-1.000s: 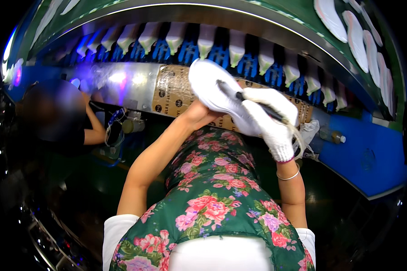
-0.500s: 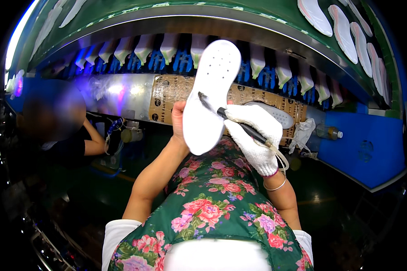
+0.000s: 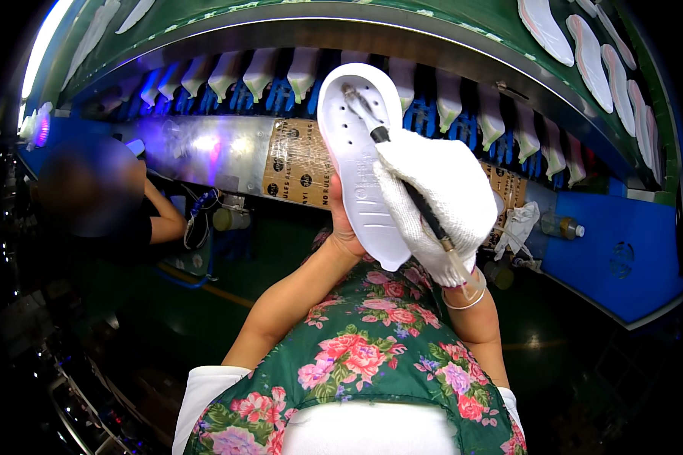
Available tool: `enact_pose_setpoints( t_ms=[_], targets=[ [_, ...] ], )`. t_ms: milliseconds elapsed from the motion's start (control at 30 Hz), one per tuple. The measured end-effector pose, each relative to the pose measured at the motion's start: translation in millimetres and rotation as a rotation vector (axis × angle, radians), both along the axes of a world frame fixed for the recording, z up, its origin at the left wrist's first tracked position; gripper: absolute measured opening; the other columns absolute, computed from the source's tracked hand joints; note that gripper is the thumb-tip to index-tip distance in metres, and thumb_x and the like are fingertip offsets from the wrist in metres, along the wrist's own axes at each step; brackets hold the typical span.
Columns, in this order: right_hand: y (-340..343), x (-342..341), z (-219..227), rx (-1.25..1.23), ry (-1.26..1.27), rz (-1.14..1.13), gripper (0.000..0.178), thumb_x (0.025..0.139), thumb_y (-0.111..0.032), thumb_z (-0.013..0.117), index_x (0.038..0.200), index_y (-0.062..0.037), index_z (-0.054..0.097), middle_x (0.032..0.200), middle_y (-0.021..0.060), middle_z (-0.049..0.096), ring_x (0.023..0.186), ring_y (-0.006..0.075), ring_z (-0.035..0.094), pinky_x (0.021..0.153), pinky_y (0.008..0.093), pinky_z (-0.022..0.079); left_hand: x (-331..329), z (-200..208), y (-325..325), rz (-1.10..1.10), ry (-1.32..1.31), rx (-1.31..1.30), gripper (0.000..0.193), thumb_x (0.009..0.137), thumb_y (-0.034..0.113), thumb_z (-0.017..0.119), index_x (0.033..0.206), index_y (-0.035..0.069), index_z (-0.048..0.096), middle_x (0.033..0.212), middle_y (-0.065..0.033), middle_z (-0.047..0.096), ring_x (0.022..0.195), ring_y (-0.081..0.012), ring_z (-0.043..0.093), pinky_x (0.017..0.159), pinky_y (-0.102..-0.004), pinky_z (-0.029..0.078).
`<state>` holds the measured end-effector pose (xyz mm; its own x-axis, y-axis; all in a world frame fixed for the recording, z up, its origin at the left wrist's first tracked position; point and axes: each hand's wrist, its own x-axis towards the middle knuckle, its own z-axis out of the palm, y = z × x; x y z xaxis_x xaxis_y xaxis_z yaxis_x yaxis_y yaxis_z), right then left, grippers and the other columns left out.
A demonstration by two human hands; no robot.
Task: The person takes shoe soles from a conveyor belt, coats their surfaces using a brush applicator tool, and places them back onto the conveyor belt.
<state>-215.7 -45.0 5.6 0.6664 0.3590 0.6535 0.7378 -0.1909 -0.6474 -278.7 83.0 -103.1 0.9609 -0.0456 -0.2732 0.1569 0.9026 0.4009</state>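
In front of me a white shoe sole (image 3: 357, 163) is held up, its holed end pointing away. The face toward me has a raised rim, small holes, embossed marks and grooves. My bare left hand (image 3: 342, 224) grips its left edge low down; most of the fingers are hidden behind it. My right hand (image 3: 451, 193), in a white knit glove, is closed around a dark-handled brush (image 3: 423, 206) with a pale tube at its rear. The bristles are over the holed end of the sole, appearing to touch it.
Behind the sole runs a cardboard-covered ledge (image 3: 300, 168) beside a metal surface. Pale, green-tipped pieces (image 3: 259, 74) hang in a row above blue clamps. More soles (image 3: 588, 61) lie on the green shelf. Right are a blue panel (image 3: 611, 246) and bottle (image 3: 561, 226); left, another person (image 3: 163, 220).
The sole now shows a different face, with rim and grooves instead of a smooth surface. My gloved hand and the brush have moved from the sole's middle toward its far end.
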Motion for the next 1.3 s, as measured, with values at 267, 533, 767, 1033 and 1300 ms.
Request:
enact_pose_setpoints(
  t_ms=[267,533,767,1033,1300],
  targets=[
    [14.4,-11.8,-3.9,0.12,0.1,0.024,0.029,0.077,-0.002,0.077,0.106,-0.0042,0.074,0.101,0.0116,0.074,0.088,0.0245,0.071,0.079,0.0349,0.055,-3.3,-28.8,0.1,-0.039,-0.134,-0.269,0.099,0.079,0.075,0.064,0.15,0.01,0.04,0.144,-0.0163,0.053,0.132,-0.034,0.052,0.112,-0.0526,0.042],
    [19.9,-15.6,-8.2,0.113,0.015,-0.052,0.031,0.075,-0.003,0.078,0.106,-0.0057,0.074,0.1,0.0104,0.074,0.084,0.0256,0.07,0.076,0.0355,0.055,5.3,-33.1,-1.2,-0.015,0.0,-0.208,0.095,0.081,0.075,0.062,0.147,0.009,0.043,0.14,-0.0147,0.055,0.129,-0.0307,0.054,0.112,-0.0482,0.042],
    [15.3,-10.2,-18.9,0.164,0.127,-0.11,0.024,0.077,-0.001,0.077,0.101,-0.002,0.075,0.099,0.0146,0.074,0.092,0.0265,0.071,0.084,0.035,0.055,16.7,-12.6,9.3,0.022,-0.079,-0.065,0.097,0.084,0.075,0.058,0.15,0.008,0.038,0.145,-0.0182,0.05,0.133,-0.0328,0.051,0.113,-0.0488,0.041],
    [13.9,-9.7,-28.5,0.245,0.294,0.01,0.021,0.077,-0.001,0.076,0.098,-0.0008,0.074,0.097,0.0128,0.074,0.086,0.0242,0.071,0.078,0.0333,0.055,28.4,-9.5,19.8,0.02,-0.187,-0.279,0.101,0.085,0.084,0.042,0.152,0.008,0.035,0.14,-0.0211,0.054,0.127,-0.0348,0.055,0.109,-0.0494,0.045],
    [12.8,-11.1,-34.0,0.146,0.147,0.114,0.023,0.077,-0.002,0.077,0.1,-0.0042,0.075,0.097,0.0111,0.075,0.085,0.025,0.071,0.079,0.034,0.055,31.0,-11.1,26.1,0.011,-0.261,-0.317,0.103,0.081,0.087,0.046,0.151,0.012,0.036,0.138,-0.0161,0.055,0.122,-0.045,0.056,0.103,-0.0611,0.047]
  ],
)
